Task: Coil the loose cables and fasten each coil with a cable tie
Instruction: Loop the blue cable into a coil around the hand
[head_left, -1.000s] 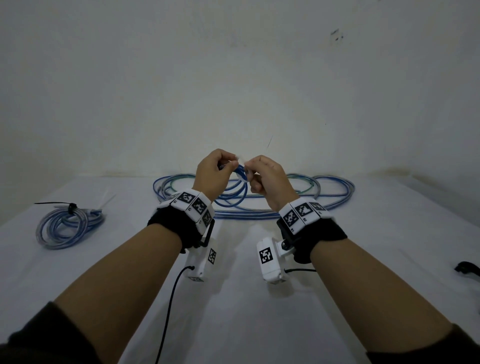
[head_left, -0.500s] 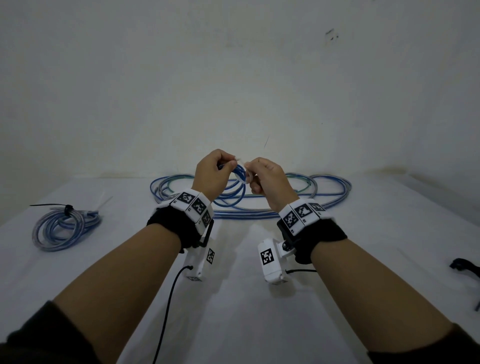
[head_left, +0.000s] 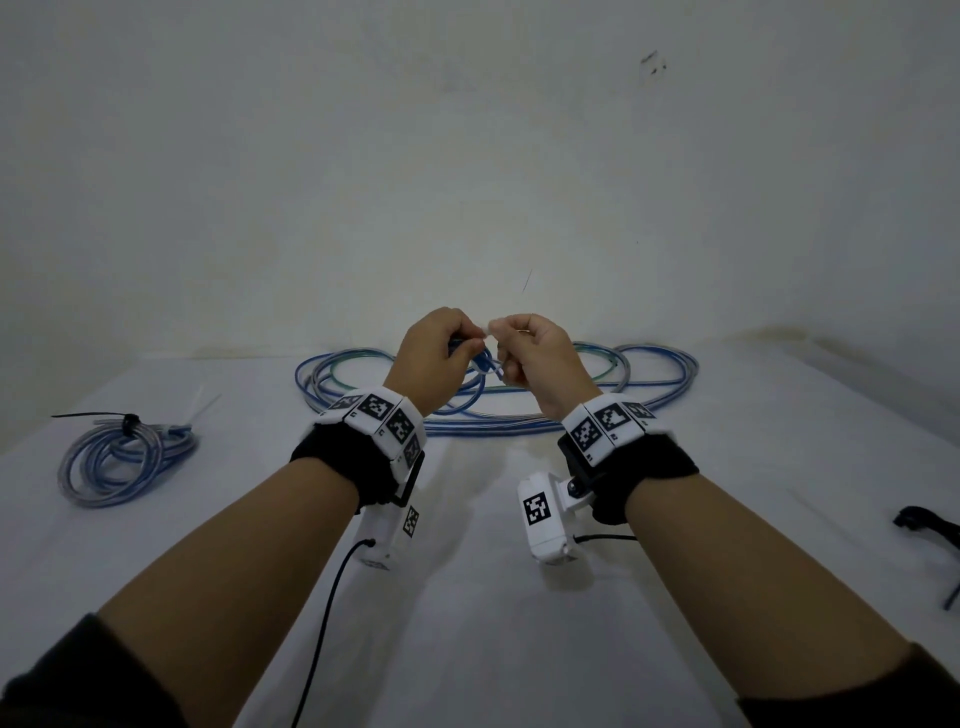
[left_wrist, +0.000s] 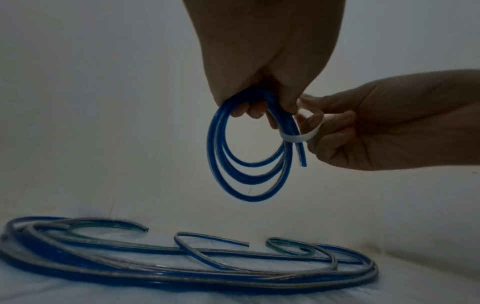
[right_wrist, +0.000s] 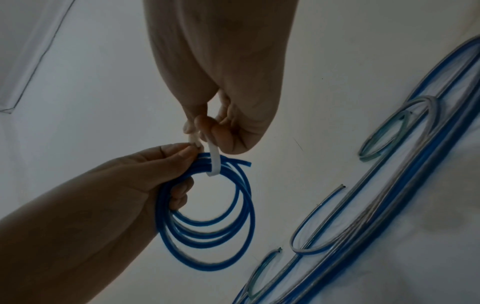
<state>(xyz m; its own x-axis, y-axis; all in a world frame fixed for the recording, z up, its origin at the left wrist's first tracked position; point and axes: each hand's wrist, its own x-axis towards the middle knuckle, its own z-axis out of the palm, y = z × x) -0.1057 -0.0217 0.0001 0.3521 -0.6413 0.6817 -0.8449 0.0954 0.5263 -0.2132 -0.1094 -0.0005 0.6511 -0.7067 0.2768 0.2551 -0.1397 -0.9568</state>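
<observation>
Both hands barely shifted since earlier, left hand (head_left: 435, 349) gripping blue cable coil (left_wrist: 246, 156), right hand (head_left: 540, 353) pinching white cable tie (right_wrist: 214, 160) looped around it, loose cables (head_left: 623, 384) on worktop (head_left: 467, 597) beyond.

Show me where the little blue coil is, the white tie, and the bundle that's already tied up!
little blue coil (left_wrist: 235, 188): left wrist view, on the bottom of its hanging loops.
white tie (right_wrist: 215, 162): right wrist view, on the strap crossing the coil's top.
tied bundle (head_left: 111, 465): head view, on its loops at the table's left.
</observation>
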